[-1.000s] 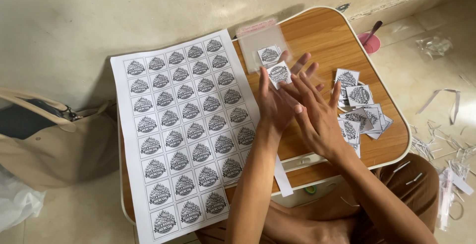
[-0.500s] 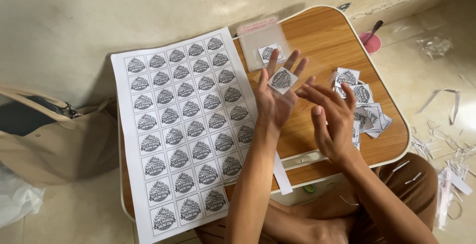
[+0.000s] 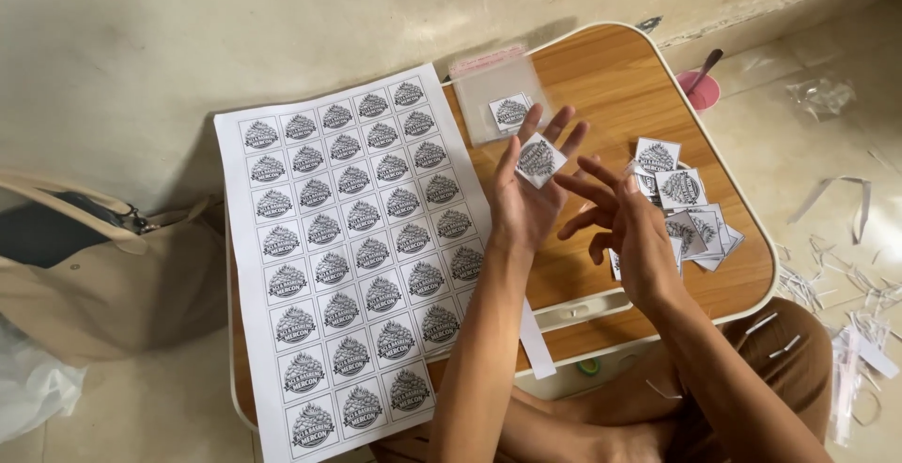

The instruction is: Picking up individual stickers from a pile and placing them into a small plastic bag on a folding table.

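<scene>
- The small cut label [image 3: 540, 159] lies on the fingers of my left hand [image 3: 522, 195], palm up, above the wooden desk [image 3: 611, 96]. The fingers are spread apart, so nothing clamps it; it only rests there.
- I judge it very light, thin and easy to bend; a breath of air could move it. Best to take it by two opposite edges, not by the printed face.
- My right hand [image 3: 631, 228] hovers just beside it, fingers apart, holding nothing.
- The pile of cut labels [image 3: 691, 204] is partly hidden behind the right hand, so I cannot count it.
- Another label sits inside the clear plastic bag [image 3: 498, 96]; the printed sheet [image 3: 357, 247] is cut off at the bottom edge.
</scene>
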